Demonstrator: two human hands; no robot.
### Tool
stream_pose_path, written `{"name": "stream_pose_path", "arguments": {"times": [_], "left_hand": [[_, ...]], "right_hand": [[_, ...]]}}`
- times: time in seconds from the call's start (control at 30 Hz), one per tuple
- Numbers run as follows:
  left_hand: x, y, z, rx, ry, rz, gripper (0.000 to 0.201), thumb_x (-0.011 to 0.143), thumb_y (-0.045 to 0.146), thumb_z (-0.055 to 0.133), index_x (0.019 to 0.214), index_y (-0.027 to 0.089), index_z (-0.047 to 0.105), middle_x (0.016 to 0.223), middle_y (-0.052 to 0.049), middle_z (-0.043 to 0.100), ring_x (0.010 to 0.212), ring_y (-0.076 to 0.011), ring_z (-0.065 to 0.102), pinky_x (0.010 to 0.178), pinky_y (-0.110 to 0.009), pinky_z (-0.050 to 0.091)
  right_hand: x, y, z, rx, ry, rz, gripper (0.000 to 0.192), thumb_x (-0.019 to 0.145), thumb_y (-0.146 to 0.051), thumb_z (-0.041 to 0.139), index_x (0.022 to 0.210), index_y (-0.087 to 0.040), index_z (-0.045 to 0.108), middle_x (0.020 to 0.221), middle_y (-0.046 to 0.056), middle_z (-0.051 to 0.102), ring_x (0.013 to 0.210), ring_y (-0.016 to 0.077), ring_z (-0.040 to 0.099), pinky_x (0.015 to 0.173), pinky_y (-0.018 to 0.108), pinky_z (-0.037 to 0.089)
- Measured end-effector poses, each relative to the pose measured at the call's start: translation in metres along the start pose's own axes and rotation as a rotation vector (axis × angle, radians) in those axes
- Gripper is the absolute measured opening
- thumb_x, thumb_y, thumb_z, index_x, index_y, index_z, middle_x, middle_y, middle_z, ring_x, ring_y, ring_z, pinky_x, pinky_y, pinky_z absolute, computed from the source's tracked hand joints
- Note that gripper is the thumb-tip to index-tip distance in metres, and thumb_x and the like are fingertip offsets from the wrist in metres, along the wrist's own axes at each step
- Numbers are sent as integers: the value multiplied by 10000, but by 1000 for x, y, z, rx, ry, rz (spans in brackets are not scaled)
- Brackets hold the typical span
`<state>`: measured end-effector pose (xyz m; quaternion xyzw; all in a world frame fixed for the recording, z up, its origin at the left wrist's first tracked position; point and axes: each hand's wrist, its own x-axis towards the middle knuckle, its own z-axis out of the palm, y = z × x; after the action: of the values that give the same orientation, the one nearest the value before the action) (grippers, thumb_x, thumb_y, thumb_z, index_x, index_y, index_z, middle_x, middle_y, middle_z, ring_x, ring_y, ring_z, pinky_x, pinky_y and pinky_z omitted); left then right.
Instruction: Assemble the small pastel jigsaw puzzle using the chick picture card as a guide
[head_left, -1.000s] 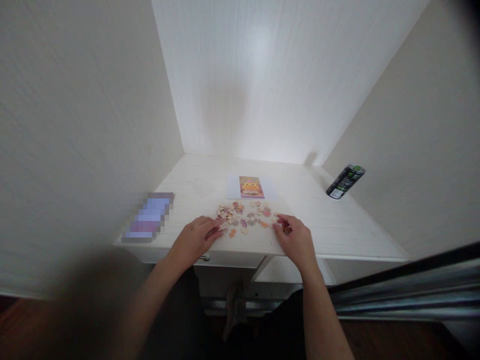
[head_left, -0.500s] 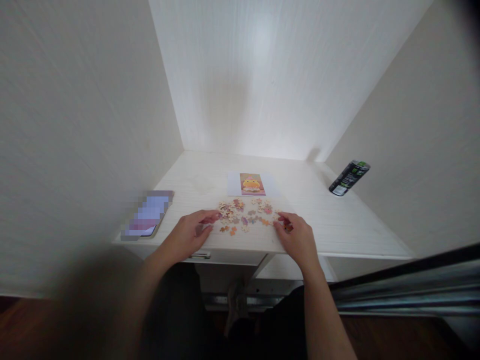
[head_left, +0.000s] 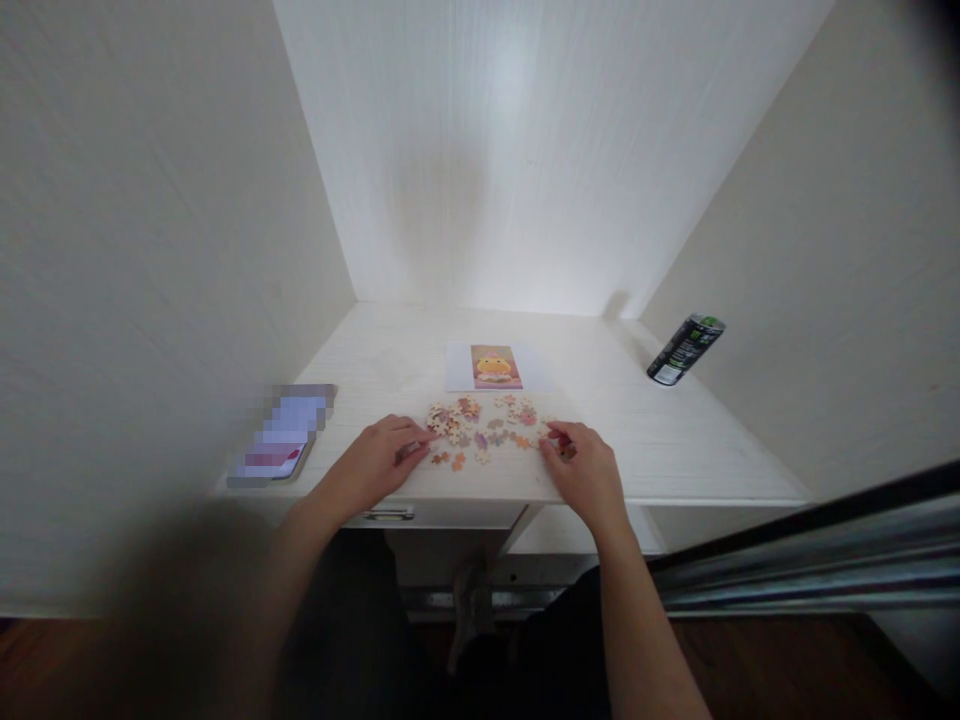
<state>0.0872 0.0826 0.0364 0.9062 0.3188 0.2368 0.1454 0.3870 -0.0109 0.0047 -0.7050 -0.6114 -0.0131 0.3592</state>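
Loose jigsaw puzzle pieces [head_left: 448,420] lie in a heap and scattered on the white desk, some pale side up, others coloured. At the left edge of the heap is my left hand [head_left: 394,455], thumb and fingertips brought together; anything between them is too small to make out. My right hand [head_left: 581,465] rests at the right edge of the pieces, its thumb and forefinger closed about a pale puzzle piece [head_left: 545,431]. Some orange and dark pieces [head_left: 567,451] show partly under its curled fingers. Behind the heap lies a picture card [head_left: 496,368] with a yellow figure on it.
A white sheet [head_left: 458,367] lies beneath the card. To the left is a phone [head_left: 289,435], its screen blurred out. A black can [head_left: 685,350] stands at the right rear. Panels enclose the white desk [head_left: 397,350] on three sides. A drawer handle [head_left: 388,515] shows below its front edge.
My left thumb and fingertips have drawn closer together at the heap's edge. My right hand keeps nearly the same place. The whole view has shifted slightly.
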Motion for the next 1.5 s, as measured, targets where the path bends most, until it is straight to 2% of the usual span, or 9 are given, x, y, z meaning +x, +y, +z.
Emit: {"name": "stream_pose_path", "arguments": {"times": [0.23,0.37,0.6,0.77,0.9,1.1,1.27,1.37,1.5], "left_hand": [[1,2,-4,-18,5,-98,224,924,291,525,980,219,730,907,-36,718,754,-165,634,735,-285,491],[5,2,-2,8,-16,-48,232,926,274,514,907,202,733,903,-49,676,776,-165,634,729,-280,487],[25,10,5,88,-50,16,239,914,191,508,1036,197,713,1046,-81,627,936,-197,621,862,-325,495],[38,10,12,167,-98,106,152,879,213,585,921,189,729,1029,-91,599,951,-224,592,862,-352,491],[39,9,13,177,-74,124,213,932,229,522,924,172,727,996,-98,610,941,-226,577,860,-364,484],[32,13,11,164,5,127,262,976,238,441,950,142,683,1017,-115,631,981,-232,553,908,-379,457],[21,5,1,102,135,-81,262,968,303,432,936,161,650,936,-76,653,894,-209,581,843,-353,460],[13,-10,-3,101,137,-180,237,914,295,474,833,170,658,848,-60,652,801,-204,591,746,-335,457],[4,-27,-3,118,126,-234,238,867,306,508,761,174,676,816,-67,634,802,-226,583,746,-356,440]], "right_hand": [[0,0,1,-10,-7,5,285,857,-326,565,1066,-169,680,921,74,692,826,219,599,787,354,475],[0,0,1,-9,1,6,273,860,-316,566,1053,-161,682,926,75,696,829,214,604,811,356,473],[0,1,2,-21,11,-2,243,861,-300,578,1031,-159,680,923,71,688,831,214,602,805,354,474],[-1,1,2,-8,31,-18,217,868,-282,577,1023,-174,683,968,78,680,896,218,600,845,357,465],[-2,-1,1,-6,20,-41,193,877,-280,579,1010,-191,688,997,78,678,916,221,595,849,361,452],[1,-16,-3,-74,-102,-132,190,913,-285,564,1036,-245,703,1090,66,679,1023,233,564,907,391,386],[19,-32,1,-174,-188,-134,227,943,-253,509,1076,-249,693,1142,66,676,1057,228,549,891,376,366],[36,-34,4,-257,-244,-114,257,950,-258,488,1125,-236,676,1157,82,676,1069,242,548,880,381,358],[53,-30,7,-311,-338,-188,257,950,-292,503,1146,-257,667,1170,62,680,1066,242,556,875,375,348]]}}
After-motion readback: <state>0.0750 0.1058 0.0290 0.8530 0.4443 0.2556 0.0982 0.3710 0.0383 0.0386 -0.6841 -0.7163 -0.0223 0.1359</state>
